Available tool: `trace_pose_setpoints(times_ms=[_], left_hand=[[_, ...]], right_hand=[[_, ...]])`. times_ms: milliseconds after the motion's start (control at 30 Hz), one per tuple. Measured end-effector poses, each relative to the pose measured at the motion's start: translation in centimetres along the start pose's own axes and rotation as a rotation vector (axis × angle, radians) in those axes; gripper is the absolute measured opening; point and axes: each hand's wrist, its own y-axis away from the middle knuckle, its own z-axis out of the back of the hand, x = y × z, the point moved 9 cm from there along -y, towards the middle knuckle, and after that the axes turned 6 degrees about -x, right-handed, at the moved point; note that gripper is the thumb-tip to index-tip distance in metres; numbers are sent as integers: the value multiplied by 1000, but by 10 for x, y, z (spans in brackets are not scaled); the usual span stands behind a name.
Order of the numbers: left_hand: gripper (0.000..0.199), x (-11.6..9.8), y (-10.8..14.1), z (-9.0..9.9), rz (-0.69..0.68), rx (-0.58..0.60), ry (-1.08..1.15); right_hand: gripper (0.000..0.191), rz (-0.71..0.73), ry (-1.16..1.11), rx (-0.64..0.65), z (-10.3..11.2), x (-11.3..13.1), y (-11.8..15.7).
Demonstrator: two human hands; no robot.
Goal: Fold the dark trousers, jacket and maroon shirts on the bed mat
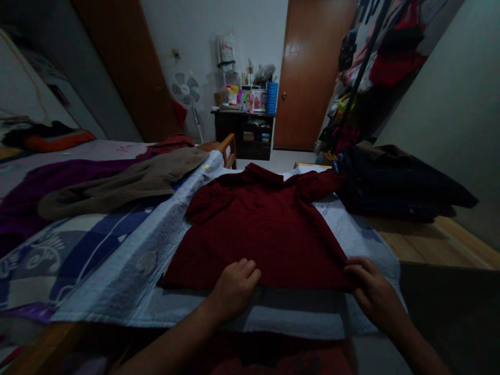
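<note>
A dark red collared shirt point(258, 229) lies spread out with its collar away from me and its hem towards me. Beneath it is a pale blue quilted cloth point(304, 310). My left hand point(237, 285) is closed at the middle of the hem, its fingers curled on the fabric. At the hem's right corner, my right hand point(369, 286) pinches the shirt's edge between thumb and fingers. Both short sleeves stretch outwards, the left one somewhat creased.
Dark folded clothes point(398, 179) are stacked on a wooden surface point(422, 239) at right. Brown trousers point(128, 179) and a purple garment point(74, 177) lie on the bed at left. A fan point(186, 89) and a dark cabinet point(226, 130) stand at the back.
</note>
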Motion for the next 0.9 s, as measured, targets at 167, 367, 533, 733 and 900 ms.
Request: trace_pose_setpoints(times_ms=[167,367,533,733,900], left_hand=[[19,-5,-4,2,3,150,137],[41,4,-19,-2,-21,491,487],[21,53,-91,12,35,224,446],[47,127,-159,-17,208,-104,131],[55,162,-161,-69,306,-6,91]], right_hand=[[21,-65,-29,243,-2,-1,-8],[27,-91,-178,629,-6,20,-47],[24,66,-71,483,-30,57,-140],[30,152,111,522,-151,73,-211],[43,60,248,560,-196,30,-238]])
